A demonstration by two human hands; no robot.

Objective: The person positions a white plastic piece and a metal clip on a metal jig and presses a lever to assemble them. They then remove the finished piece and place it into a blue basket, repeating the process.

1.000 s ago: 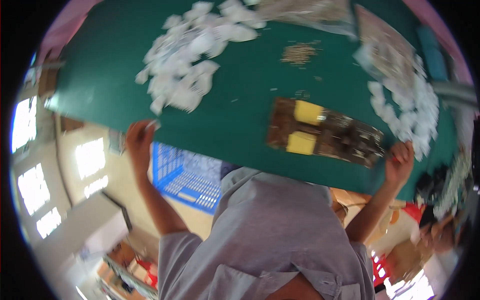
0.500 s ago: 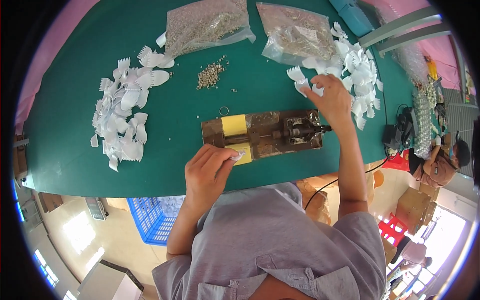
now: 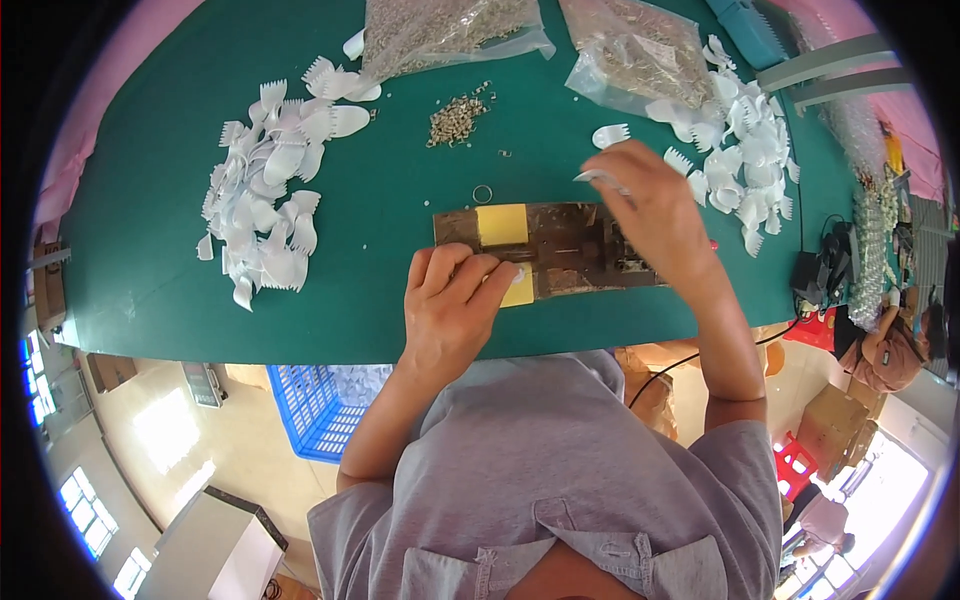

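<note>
My right hand (image 3: 662,215) is closed on a white toothed plastic piece (image 3: 600,180), held above the right part of a brown metal fixture (image 3: 565,250). That hand hides much of the fixture's black clamp mechanism. At the fixture's left end, my left hand (image 3: 450,305) pinches a small white plastic piece (image 3: 518,274), mostly covered by the fingers, beside the lower yellow pad (image 3: 520,292). An upper yellow pad (image 3: 502,225) lies across a groove from it. One loose white toothed piece (image 3: 611,135) rests beyond my right hand.
White toothed pieces form a left pile (image 3: 270,180) and a right pile (image 3: 755,150). Small metal clips (image 3: 457,122) lie heaped on the green table (image 3: 380,320), near a metal ring (image 3: 482,194). Two clear bags (image 3: 450,35) of metal parts stand behind. A blue basket (image 3: 310,410) sits below the table edge.
My right hand has picked up a white toothed piece near the right pile and brought it towards the fixture. My left hand stays by the yellow pad. The whole view has shifted slightly.
</note>
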